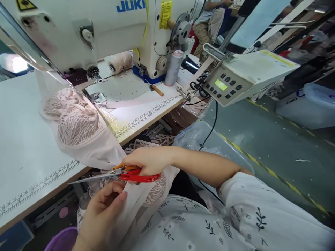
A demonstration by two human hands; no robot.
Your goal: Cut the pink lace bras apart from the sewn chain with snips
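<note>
My right hand (150, 160) is closed around a pair of scissors (98, 177) with red and orange handles, its long blades pointing left past the table edge. Just below, the fingers of my left hand (107, 205) pinch a strip of pale pink fabric (133, 198). This fabric hangs over my lap, with a lace-patterned cup (157, 188) beside it. On the table to the left lie joined pale pink bras (78, 122) with lace cups, their band running down toward my hands. Part of the scissor handles is hidden by my right hand.
A white sewing machine (115, 31) stands on the white table (23, 139), which has a printed ruler edge. A thread cone (174, 68) and a wooden-handled tool (157, 90) are beside it. A control box (227, 83) juts out at right, above a clear plastic bin (235, 153). A purple basket (61, 238) sits below.
</note>
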